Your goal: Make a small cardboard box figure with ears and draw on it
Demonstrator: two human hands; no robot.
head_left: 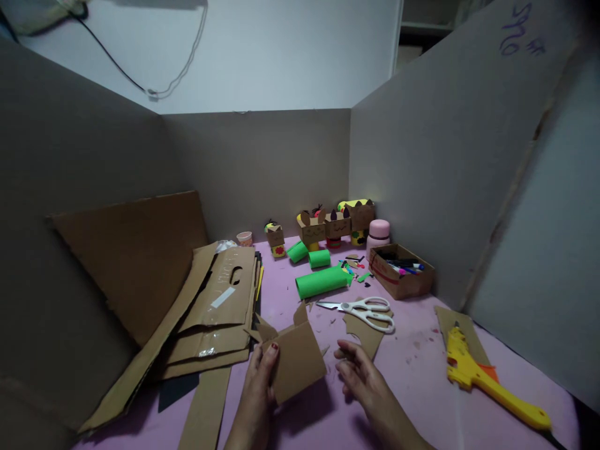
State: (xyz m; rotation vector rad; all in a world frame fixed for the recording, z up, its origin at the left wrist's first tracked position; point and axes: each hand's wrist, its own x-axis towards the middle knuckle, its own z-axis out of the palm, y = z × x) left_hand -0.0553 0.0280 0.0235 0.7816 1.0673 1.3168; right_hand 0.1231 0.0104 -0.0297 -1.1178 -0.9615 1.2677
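My left hand [259, 384] grips a small brown cardboard box [299, 362] by its left side, thumb on the front face. Pointed and rounded flaps stick up from the box's top edge. To the right of it my right hand [363, 378] is apart from the box, fingers loosely curled with gaps between them and nothing in them. White-handled scissors [363, 309] lie beyond my right hand, partly over a cut cardboard scrap [368, 337]. Farther back lies a long green paper tube [322, 282], with two shorter green tubes [319, 259] behind it.
Cardboard sheets [220, 300] are stacked at left. A yellow glue gun [487, 381] lies at right on a cardboard piece. A box of markers [400, 275], a pink bottle [377, 235] and several cardboard animal-faced figures [312, 230] stand at the back. Grey panels [262, 162] enclose the table.
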